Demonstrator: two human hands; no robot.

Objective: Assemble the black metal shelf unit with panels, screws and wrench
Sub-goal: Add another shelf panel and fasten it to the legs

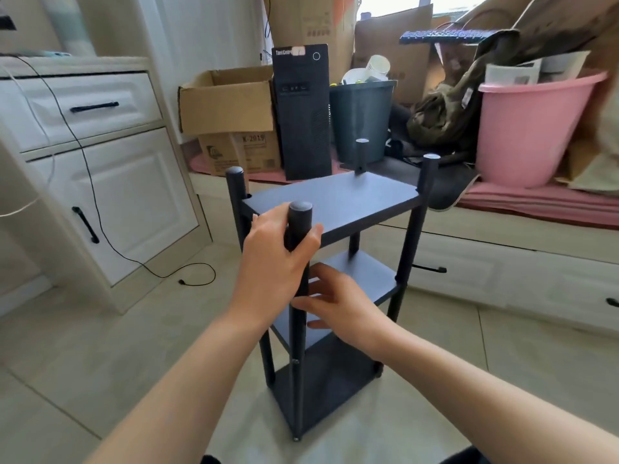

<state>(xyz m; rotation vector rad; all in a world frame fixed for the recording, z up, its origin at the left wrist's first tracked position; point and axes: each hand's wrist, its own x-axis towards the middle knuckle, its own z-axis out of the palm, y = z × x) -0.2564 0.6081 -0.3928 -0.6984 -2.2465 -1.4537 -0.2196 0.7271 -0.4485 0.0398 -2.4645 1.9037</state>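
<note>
Left hand grip clenched round near post of shelf unit; right hand fingers relaxed, touching post lower down.

A white cabinet with black handles stands at the left, and a black cable trails down its front onto the tiled floor. Behind, on a pink mat, an open cardboard box sits just beside an upright black computer tower. Next to the tower is a dark bin stuffed with paper cups. An olive garment slumps between the bin and a pink plastic tub. A keyboard rests on tall cartons by the window.
</note>
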